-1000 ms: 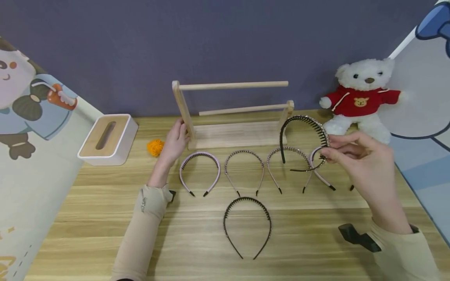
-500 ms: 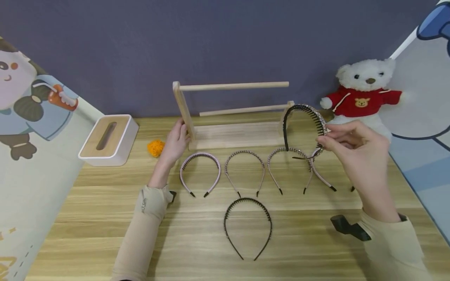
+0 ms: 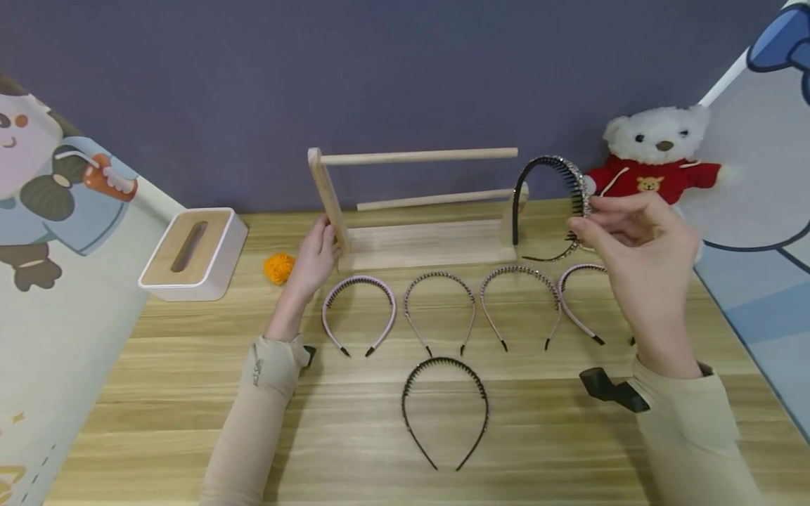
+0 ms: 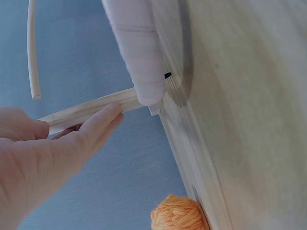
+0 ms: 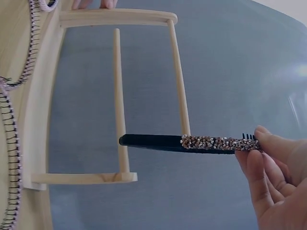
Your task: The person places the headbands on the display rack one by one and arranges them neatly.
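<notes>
My right hand (image 3: 652, 260) pinches a black toothed headband (image 5: 206, 143) with sparkly stones between thumb and fingers. The band stands upright in the air by the free end of the upper rod (image 3: 418, 156) of a wooden rack (image 3: 430, 242). In the right wrist view, it overlaps both rods near that end. My left hand (image 3: 316, 256) grips the rack's left upright (image 4: 86, 111) low down, thumb on one side and fingers on the other. Before the rack lie a lilac headband (image 3: 361, 279), two beaded ones and another lilac one (image 3: 579, 327), partly behind the right hand.
A second black headband (image 3: 445, 360) lies nearer the front of the table. An orange yarn ball (image 3: 279, 268) and a white tissue box (image 3: 215, 274) with a wooden lid sit on the left. A white teddy bear (image 3: 664, 147) in red sits at the back right.
The right hand has raised the black headband and moved it back and slightly left, turning the band to a narrower view. The left hand has stayed on the rack's upright.
</notes>
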Demonstrator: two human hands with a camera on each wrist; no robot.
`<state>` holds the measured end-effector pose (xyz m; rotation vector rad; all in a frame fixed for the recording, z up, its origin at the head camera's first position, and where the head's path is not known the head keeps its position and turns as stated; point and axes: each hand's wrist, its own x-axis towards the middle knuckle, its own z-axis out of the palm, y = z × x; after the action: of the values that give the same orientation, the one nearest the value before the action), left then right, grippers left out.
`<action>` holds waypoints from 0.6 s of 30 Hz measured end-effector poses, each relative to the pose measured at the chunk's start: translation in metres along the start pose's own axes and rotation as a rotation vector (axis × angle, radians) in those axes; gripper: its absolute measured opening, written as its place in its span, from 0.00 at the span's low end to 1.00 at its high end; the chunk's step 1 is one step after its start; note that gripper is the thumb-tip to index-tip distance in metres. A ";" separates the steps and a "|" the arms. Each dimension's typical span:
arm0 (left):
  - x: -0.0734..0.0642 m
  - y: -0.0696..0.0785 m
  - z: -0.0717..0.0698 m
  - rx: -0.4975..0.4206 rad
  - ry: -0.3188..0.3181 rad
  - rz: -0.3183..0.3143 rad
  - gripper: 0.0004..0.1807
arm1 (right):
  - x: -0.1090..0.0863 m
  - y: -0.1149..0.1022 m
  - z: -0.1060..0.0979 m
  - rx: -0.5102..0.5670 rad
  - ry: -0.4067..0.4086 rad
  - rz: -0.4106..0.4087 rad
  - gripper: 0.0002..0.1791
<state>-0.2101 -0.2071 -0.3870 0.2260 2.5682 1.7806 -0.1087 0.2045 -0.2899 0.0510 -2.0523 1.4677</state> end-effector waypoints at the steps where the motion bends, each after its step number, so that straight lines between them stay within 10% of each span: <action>1: 0.000 0.000 0.000 -0.002 -0.001 -0.001 0.28 | 0.001 -0.001 0.001 0.001 0.009 -0.002 0.16; 18: 0.001 -0.003 -0.001 -0.029 -0.008 0.003 0.28 | 0.019 -0.011 0.017 0.049 0.050 -0.041 0.15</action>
<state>-0.2112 -0.2088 -0.3896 0.2362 2.5359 1.8124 -0.1283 0.1912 -0.2746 0.0756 -1.9643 1.4797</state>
